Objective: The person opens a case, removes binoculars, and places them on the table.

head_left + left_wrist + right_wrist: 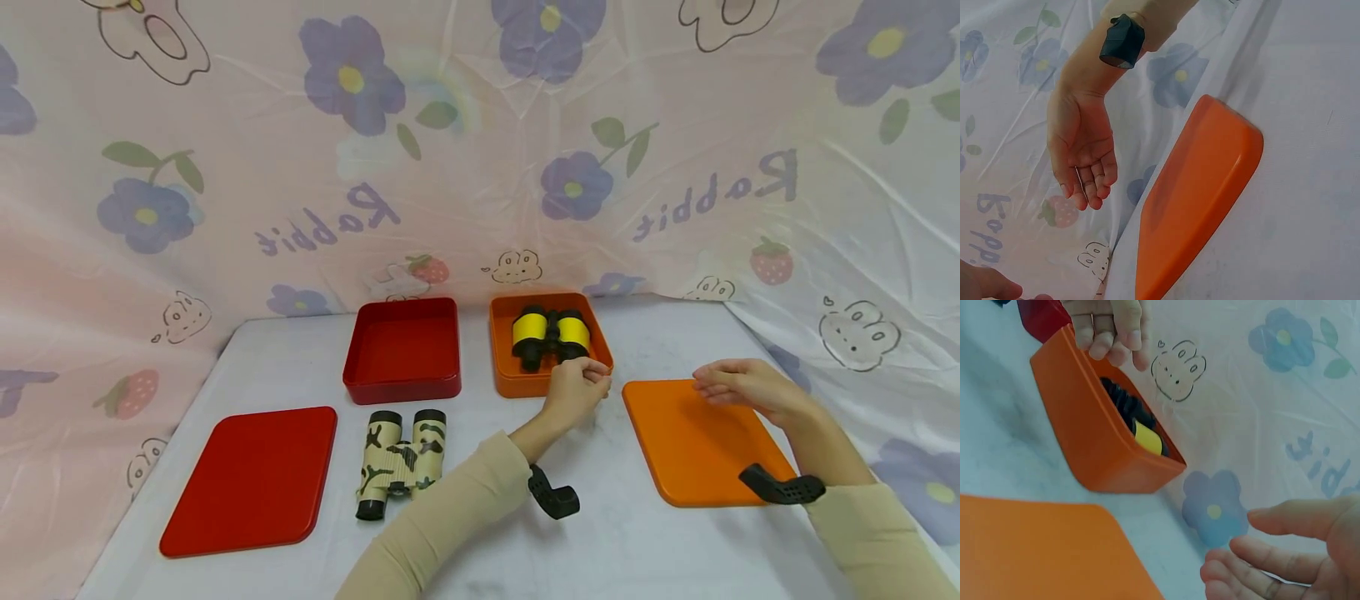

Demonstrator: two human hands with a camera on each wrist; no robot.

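Yellow-and-black binoculars [552, 333] lie inside an orange box [517, 387]. My left hand [576, 390] hovers at the box's front right corner with its fingers loosely bent and nothing in them. In the right wrist view, those fingers [1102, 347] hang over the box's rim. Above the orange lid [693, 450], which lies flat on the table, my right hand [753, 387] is held in the air, empty and relaxed. The left wrist view shows its palm [1088, 140] beside the lid.
A red box [405, 392] with nothing in it stands left of the orange one. Camouflage binoculars [397, 462] lie in front of it, and a red lid [255, 483] lies farther left. A printed cloth [465, 167] hangs behind the white table [600, 550].
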